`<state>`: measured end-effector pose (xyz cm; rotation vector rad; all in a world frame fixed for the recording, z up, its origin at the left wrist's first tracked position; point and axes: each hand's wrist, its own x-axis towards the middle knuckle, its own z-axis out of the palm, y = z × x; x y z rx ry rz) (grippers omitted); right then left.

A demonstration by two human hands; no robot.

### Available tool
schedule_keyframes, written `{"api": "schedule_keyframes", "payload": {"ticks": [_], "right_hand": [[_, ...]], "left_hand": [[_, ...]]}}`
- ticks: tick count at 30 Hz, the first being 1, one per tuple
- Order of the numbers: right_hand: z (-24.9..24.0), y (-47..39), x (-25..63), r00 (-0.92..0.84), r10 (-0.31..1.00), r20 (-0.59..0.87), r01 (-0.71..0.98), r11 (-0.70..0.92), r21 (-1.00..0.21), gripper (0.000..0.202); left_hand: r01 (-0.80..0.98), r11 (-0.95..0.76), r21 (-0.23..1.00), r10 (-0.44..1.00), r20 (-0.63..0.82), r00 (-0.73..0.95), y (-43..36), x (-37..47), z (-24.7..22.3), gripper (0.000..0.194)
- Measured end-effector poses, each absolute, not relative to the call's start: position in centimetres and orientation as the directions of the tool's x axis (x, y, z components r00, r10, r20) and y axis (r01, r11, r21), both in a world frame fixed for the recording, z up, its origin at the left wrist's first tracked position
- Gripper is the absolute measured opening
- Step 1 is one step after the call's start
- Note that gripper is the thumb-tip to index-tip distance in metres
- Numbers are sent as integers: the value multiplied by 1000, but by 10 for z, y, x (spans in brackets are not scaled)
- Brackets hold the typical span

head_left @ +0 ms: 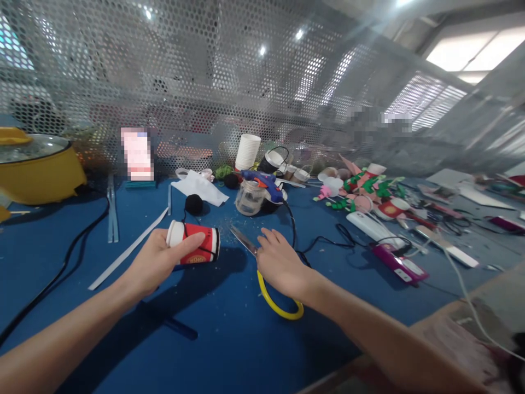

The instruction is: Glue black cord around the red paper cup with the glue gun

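My left hand [158, 257] is wrapped round a red and white paper cup [209, 250] lying on its side, its thumb along the wall. Black yarn runs across the cup, and a ball of black yarn [194, 204] sits on the blue table just behind it. To the right, my right hand [279, 260] is on scissors [279, 310] with yellow handles. Their blades point to the back left and a yellow loop shows below the hand. The fingers are curled over the scissors, partly hidden.
A blue glue gun [262, 180] rests on a clear jar [249, 200] behind my hands. White cups [248, 152] are stacked by the mesh. A yellow pot [39, 175] stands left; a purple power strip [397, 264], cords and craft flowers lie right.
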<state>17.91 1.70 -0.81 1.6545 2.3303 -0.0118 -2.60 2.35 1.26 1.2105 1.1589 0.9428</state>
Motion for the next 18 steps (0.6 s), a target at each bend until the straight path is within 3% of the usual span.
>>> {"api": "schedule_keyframes", "payload": {"ticks": [4,13,16,18], "right_hand": [[-7,-4,176,-294,900,-322,890,380,250,31],[5,-38,194,-352,846,-400,900,424,105,16],[8,-41,201,-373,868,-328,919,393,-3,10],[14,-34,206,-365,917,-161,930,350,-113,16]], "left_hand": [[35,142,989,970,-146,195,23,-26,13,19],[-21,173,985,965,-166,203,22,-24,15,19],[-17,168,986,965,-161,208,22,-23,15,18],[-7,162,987,964,-157,215,22,-22,16,17]]}}
